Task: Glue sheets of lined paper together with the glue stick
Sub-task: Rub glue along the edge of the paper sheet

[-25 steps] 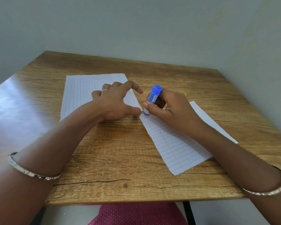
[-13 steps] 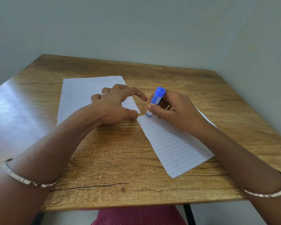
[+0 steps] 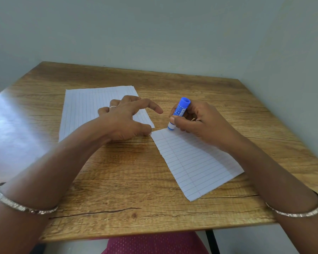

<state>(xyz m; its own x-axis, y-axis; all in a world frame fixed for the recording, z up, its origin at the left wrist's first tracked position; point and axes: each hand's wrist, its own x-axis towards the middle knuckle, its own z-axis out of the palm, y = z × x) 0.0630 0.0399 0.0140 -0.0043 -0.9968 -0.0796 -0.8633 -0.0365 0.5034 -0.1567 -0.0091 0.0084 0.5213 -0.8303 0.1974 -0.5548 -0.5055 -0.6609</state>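
Right hand (image 3: pixel 200 123) grip clamped on blue-capped glue stick (image 3: pixel 179 112), tip on slanted white lined paper sheet (image 3: pixel 195 162); left hand (image 3: pixel 125 121) fingers spread apart.

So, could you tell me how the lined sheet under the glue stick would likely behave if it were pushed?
The lined sheet looks thin and floppy, so it would probably buckle. It lies loose on the smooth wooden table, so it may slide, especially as the left hand seems only to touch its corner.

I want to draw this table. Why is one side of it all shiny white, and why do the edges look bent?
In the head view, light glares off the table on its left side, washing out the wood grain there. The wide-angle lens bends the table edges and stretches the forearms near the frame's bottom. The glue stick in the right hand looks sharp, not blurred.
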